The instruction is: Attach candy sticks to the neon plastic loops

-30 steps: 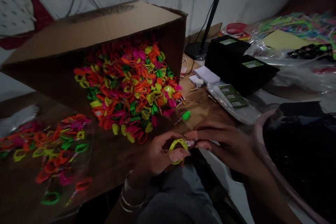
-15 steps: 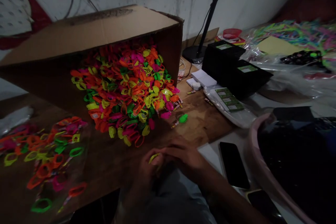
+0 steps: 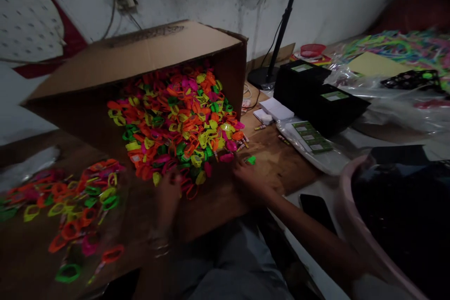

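My left hand (image 3: 170, 188) is at the front edge of a heap of toy watches (image 3: 183, 122) in bright plastic, spilling from a cardboard box on its side. Its fingers are curled and blurred; whether they grip a watch is unclear. On the tabletop to the right, my right hand (image 3: 244, 173) is closed, fingertips pressed together beside a green toy watch (image 3: 251, 160). What it pinches is hidden in shadow. Small printed candy rolls (image 3: 242, 142) lie just beyond it. More toy watches (image 3: 72, 229), several joined to thin printed rolls, are spread at the left.
The open cardboard box (image 3: 140, 56) stands against the wall. Behind my right arm are paper pads (image 3: 277, 108), black boxes (image 3: 316, 98) and a lamp stand (image 3: 281, 33). A phone (image 3: 318, 213) and a pink-rimmed tub (image 3: 351, 201) are at the right.
My hands were together near my lap with a yellow toy watch. They have parted and moved forward, the left to the heap, the right to the green watch. The view has shifted slightly.
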`<move>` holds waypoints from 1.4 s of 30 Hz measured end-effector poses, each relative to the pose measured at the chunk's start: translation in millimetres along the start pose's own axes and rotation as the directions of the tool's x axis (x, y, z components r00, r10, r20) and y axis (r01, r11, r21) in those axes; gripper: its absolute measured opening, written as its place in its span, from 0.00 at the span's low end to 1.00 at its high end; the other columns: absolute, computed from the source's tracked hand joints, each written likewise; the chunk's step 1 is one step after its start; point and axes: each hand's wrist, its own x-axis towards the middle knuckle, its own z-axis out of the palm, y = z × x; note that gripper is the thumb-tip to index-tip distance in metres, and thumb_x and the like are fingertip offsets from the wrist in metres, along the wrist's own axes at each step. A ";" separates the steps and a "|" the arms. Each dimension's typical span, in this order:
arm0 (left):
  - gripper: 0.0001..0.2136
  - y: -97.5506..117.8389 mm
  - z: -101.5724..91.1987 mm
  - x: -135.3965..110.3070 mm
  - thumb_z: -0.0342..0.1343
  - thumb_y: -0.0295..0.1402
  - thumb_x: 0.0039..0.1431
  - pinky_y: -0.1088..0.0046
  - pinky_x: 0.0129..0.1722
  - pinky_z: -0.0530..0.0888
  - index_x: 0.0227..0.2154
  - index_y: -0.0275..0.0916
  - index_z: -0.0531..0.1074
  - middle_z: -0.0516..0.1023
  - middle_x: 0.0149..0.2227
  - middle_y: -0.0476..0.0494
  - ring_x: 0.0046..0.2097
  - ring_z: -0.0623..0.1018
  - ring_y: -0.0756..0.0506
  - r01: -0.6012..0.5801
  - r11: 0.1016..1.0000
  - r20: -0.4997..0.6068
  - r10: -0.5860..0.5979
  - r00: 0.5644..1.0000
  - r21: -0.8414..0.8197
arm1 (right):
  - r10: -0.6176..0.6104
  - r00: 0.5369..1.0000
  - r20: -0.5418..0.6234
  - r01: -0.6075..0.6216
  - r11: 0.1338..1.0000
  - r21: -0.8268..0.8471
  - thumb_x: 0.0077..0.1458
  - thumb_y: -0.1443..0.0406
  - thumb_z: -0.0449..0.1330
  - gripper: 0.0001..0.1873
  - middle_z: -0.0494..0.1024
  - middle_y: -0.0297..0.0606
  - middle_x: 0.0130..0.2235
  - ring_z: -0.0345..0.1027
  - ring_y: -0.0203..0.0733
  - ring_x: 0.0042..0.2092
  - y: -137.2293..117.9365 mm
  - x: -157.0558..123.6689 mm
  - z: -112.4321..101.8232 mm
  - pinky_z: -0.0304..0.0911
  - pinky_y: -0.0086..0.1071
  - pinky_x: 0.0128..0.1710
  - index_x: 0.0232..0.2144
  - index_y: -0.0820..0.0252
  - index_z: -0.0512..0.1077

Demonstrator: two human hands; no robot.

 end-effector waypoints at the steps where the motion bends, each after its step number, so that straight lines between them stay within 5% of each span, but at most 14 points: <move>1: 0.10 14.3 23.8 0.0 0.52 0.31 0.56 0.70 0.35 0.69 0.36 0.37 0.77 0.78 0.28 0.42 0.34 0.77 0.42 -0.033 0.999 0.055 0.032 0.998 0.020 | -0.004 1.000 -0.004 0.004 0.999 0.035 0.46 0.81 0.53 0.12 0.77 0.55 0.40 0.68 0.53 0.51 -2.5 -2.1 2.6 0.59 0.43 0.53 0.25 0.63 0.70; 4: 0.10 42.0 79.2 3.2 0.54 0.32 0.57 0.67 0.34 0.69 0.26 0.33 0.77 0.77 0.27 0.35 0.34 0.78 0.38 -0.086 0.994 0.165 0.074 0.984 0.070 | 0.007 0.997 -0.071 0.006 0.984 0.181 0.47 0.78 0.54 0.09 0.76 0.49 0.39 0.69 0.49 0.46 -4.5 -8.2 4.5 0.61 0.43 0.52 0.29 0.61 0.67; 6: 0.11 47.8 95.0 6.7 0.53 0.30 0.58 0.65 0.35 0.70 0.25 0.32 0.76 0.76 0.26 0.33 0.33 0.78 0.38 -0.112 0.991 0.195 0.096 0.976 0.069 | 0.045 0.987 -0.153 0.005 0.950 0.311 0.50 0.72 0.55 0.06 0.74 0.44 0.38 0.70 0.45 0.41 -3.9 -12.8 3.9 0.66 0.40 0.46 0.32 0.60 0.64; 10: 0.04 48.3 88.1 4.0 0.57 0.24 0.51 0.63 0.46 0.71 0.29 0.34 0.76 0.76 0.41 0.32 0.44 0.77 0.38 -0.236 0.971 0.201 0.241 0.949 -0.047 | 0.148 0.953 -0.263 0.039 0.804 0.593 0.52 0.59 0.55 0.11 0.73 0.40 0.36 0.72 0.42 0.37 -8.3 -23.4 2.7 0.70 0.37 0.39 0.33 0.56 0.58; 14: 0.02 55.4 65.0 -22.9 0.59 0.28 0.50 0.64 0.57 0.67 0.28 0.37 0.73 0.71 0.54 0.36 0.57 0.71 0.40 -0.377 0.890 0.181 0.427 0.886 -0.257 | 0.181 0.962 -0.204 0.052 0.613 0.789 0.52 0.51 0.58 0.17 0.78 0.40 0.36 0.74 0.39 0.31 -26.7 -39.1 -7.0 0.71 0.34 0.31 0.36 0.56 0.60; 16: 0.06 59.6 53.1 -41.5 0.60 0.32 0.51 0.65 0.52 0.71 0.27 0.38 0.69 0.75 0.48 0.38 0.51 0.75 0.42 -0.307 0.801 0.230 0.473 0.850 -0.514 | 0.186 0.970 -0.155 0.048 0.480 0.876 0.52 0.51 0.61 0.19 0.79 0.39 0.37 0.74 0.38 0.30 -39.0 -49.6 -16.0 0.71 0.32 0.30 0.39 0.55 0.63; 18: 0.13 62.3 40.9 -57.9 0.64 0.34 0.48 0.68 0.43 0.74 0.33 0.40 0.65 0.77 0.43 0.41 0.43 0.78 0.44 -0.069 0.655 0.305 0.440 0.845 -0.752 | 0.180 0.977 -0.118 0.051 0.340 0.939 0.49 0.51 0.65 0.20 0.79 0.39 0.36 0.74 0.37 0.30 -50.5 -60.2 -26.0 0.72 0.31 0.31 0.38 0.56 0.67; 20: 0.25 64.0 28.5 -68.6 0.68 0.34 0.44 0.70 0.38 0.75 0.44 0.43 0.63 0.76 0.44 0.43 0.40 0.78 0.45 0.148 0.551 0.401 0.371 0.838 -0.821 | 0.164 0.980 -0.113 0.066 0.270 0.961 0.46 0.51 0.68 0.21 0.80 0.38 0.35 0.74 0.38 0.31 -59.6 -69.6 -35.3 0.72 0.31 0.33 0.35 0.57 0.70; 22: 0.30 65.9 17.0 -72.5 0.68 0.33 0.43 0.71 0.38 0.74 0.50 0.44 0.62 0.74 0.46 0.42 0.40 0.77 0.46 0.185 0.584 0.474 0.391 0.789 -0.790 | 0.169 0.972 -0.162 0.106 0.299 0.948 0.45 0.52 0.70 0.20 0.81 0.38 0.34 0.75 0.38 0.32 -66.6 -76.8 -43.2 0.72 0.30 0.33 0.33 0.57 0.72; 25: 0.18 70.7 5.0 -70.1 0.66 0.30 0.45 0.73 0.40 0.71 0.41 0.39 0.70 0.71 0.42 0.44 0.40 0.75 0.47 -0.065 0.684 0.434 0.530 0.729 -0.727 | 0.184 0.948 -0.258 0.176 0.370 0.912 0.46 0.55 0.70 0.15 0.82 0.38 0.35 0.77 0.38 0.34 -76.2 -83.4 -52.9 0.72 0.29 0.35 0.33 0.56 0.75; 28: 0.12 76.4 0.3 -66.7 0.64 0.31 0.45 0.74 0.40 0.69 0.34 0.37 0.70 0.70 0.39 0.45 0.40 0.73 0.46 -0.225 0.688 0.362 0.597 0.716 -0.690 | 0.135 0.936 -0.325 0.221 0.495 0.841 0.48 0.56 0.69 0.12 0.82 0.39 0.37 0.77 0.41 0.39 -85.7 -86.4 -61.3 0.73 0.32 0.39 0.32 0.56 0.77; 34: 0.13 78.2 -3.9 -67.1 0.60 0.35 0.47 0.78 0.27 0.62 0.35 0.37 0.68 0.68 0.27 0.52 0.28 0.66 0.51 -0.094 0.795 0.563 0.502 0.656 -0.600 | -0.039 0.925 -0.378 0.313 0.641 0.700 0.55 0.60 0.65 0.06 0.82 0.41 0.38 0.77 0.41 0.39 -89.3 -88.6 -72.6 0.73 0.33 0.40 0.32 0.56 0.79; 39: 0.13 77.8 -3.9 -67.1 0.61 0.36 0.49 0.78 0.29 0.63 0.36 0.37 0.68 0.69 0.28 0.52 0.30 0.66 0.51 -0.114 0.790 0.573 0.527 0.628 -0.602 | -0.088 0.923 -0.374 0.334 0.666 0.667 0.56 0.62 0.64 0.04 0.83 0.39 0.37 0.77 0.40 0.39 -82.6 -91.1 -75.0 0.73 0.32 0.39 0.33 0.56 0.78; 42: 0.14 82.7 -3.0 -67.7 0.62 0.37 0.49 0.78 0.28 0.63 0.36 0.38 0.69 0.69 0.28 0.52 0.30 0.67 0.51 -0.084 0.790 0.570 0.507 0.647 -0.607 | -0.119 0.908 -0.402 0.358 0.719 0.596 0.57 0.68 0.62 0.05 0.82 0.38 0.39 0.77 0.39 0.41 -82.8 -92.8 -75.0 0.72 0.32 0.41 0.36 0.55 0.78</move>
